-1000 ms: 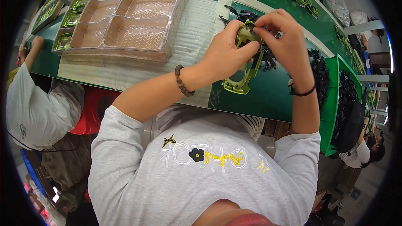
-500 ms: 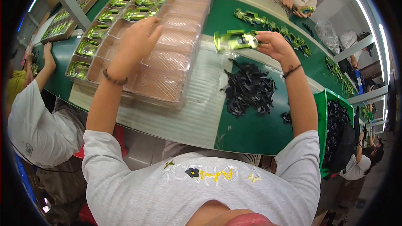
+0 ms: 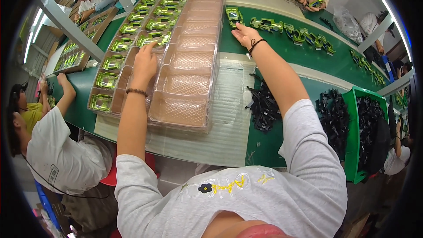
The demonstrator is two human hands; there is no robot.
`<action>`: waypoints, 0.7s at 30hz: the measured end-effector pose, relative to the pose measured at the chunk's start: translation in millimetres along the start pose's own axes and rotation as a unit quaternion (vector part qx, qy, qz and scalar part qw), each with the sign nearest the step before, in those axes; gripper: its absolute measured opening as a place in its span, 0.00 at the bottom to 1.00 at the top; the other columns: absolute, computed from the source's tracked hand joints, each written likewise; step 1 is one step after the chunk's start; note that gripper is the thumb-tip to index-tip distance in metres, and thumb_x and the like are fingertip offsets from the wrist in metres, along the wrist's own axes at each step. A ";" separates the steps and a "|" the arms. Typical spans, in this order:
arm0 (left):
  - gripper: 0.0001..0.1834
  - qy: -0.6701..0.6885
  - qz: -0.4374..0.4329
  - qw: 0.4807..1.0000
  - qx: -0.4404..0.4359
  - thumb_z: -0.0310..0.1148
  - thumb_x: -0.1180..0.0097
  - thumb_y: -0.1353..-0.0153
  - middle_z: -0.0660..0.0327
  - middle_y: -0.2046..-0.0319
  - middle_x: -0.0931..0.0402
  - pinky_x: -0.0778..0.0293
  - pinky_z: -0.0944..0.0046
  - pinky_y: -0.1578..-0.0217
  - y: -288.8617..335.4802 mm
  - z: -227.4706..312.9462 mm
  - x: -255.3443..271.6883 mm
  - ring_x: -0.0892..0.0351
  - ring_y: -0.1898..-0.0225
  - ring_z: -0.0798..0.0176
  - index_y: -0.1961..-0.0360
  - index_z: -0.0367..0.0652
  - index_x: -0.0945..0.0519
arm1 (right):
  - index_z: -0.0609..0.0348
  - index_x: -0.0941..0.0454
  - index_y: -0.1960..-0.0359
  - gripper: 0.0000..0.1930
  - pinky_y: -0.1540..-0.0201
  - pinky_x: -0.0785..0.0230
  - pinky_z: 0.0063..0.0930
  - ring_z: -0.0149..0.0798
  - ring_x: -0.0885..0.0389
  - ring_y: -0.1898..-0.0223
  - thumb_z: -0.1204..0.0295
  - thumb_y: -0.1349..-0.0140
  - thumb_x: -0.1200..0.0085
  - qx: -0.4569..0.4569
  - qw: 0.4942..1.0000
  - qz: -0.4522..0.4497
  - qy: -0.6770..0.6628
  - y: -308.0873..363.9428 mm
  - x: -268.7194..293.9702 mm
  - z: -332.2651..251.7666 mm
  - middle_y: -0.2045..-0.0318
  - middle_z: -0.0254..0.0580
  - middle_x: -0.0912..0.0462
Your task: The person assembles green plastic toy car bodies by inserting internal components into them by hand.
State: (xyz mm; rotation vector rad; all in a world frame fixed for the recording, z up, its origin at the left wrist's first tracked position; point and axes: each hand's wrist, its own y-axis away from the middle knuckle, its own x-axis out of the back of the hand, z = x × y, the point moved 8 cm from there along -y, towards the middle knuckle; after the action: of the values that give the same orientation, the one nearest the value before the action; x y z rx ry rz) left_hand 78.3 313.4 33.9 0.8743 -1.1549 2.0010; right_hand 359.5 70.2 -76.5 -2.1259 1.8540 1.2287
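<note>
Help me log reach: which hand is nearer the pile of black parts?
Right. The right hand is up the belt beyond the pile of black parts; the left hand lies across the clear tray.

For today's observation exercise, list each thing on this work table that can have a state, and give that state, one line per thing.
Left hand: open, fingertips on the clear tray.
Right hand: open, flat on the green belt beside a green part.
Clear tray: left pockets filled with green parts, right pockets empty.
Green part: lying loose at the head of the row.
Row of green parts: lined up along the green belt.
Black pieces: heaped loose.
Green bin: full of black pieces.
</note>
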 end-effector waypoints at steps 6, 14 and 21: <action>0.24 -0.080 -0.128 0.988 -0.034 0.27 0.49 0.48 0.50 0.53 0.28 0.33 0.55 0.50 -20.1 -24.4 -22.3 0.29 0.51 0.47 0.47 0.52 0.28 | 0.70 0.28 0.59 0.11 0.59 0.24 0.31 0.42 0.21 0.62 0.78 0.43 0.47 0.013 0.955 -0.164 0.249 133.7 29.8 -33.8 0.64 0.50 0.23; 0.16 -0.282 -0.231 0.931 -0.027 0.37 0.39 0.50 0.54 0.57 0.26 0.31 0.53 0.55 -57.8 -15.4 -27.4 0.28 0.54 0.49 0.58 0.52 0.24 | 0.60 0.25 0.56 0.13 0.61 0.29 0.20 0.29 0.21 0.63 0.67 0.40 0.47 0.238 0.845 -0.111 0.466 270.8 162.1 -165.6 0.63 0.36 0.20; 0.23 -0.288 -0.103 0.928 -0.213 0.24 0.38 0.57 0.47 0.58 0.27 0.32 0.53 0.55 -87.0 -45.1 -10.4 0.30 0.54 0.42 0.58 0.40 0.32 | 0.60 0.23 0.58 0.11 0.64 0.31 0.16 0.25 0.22 0.66 0.70 0.41 0.46 0.280 0.858 0.053 0.427 332.7 289.0 -229.2 0.66 0.35 0.19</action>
State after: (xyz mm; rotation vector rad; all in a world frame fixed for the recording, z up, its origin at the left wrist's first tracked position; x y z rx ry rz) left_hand 143.7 385.9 47.8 1.3225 -1.6567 1.2700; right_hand 178.8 -373.8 53.6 -2.3552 2.2132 -0.3899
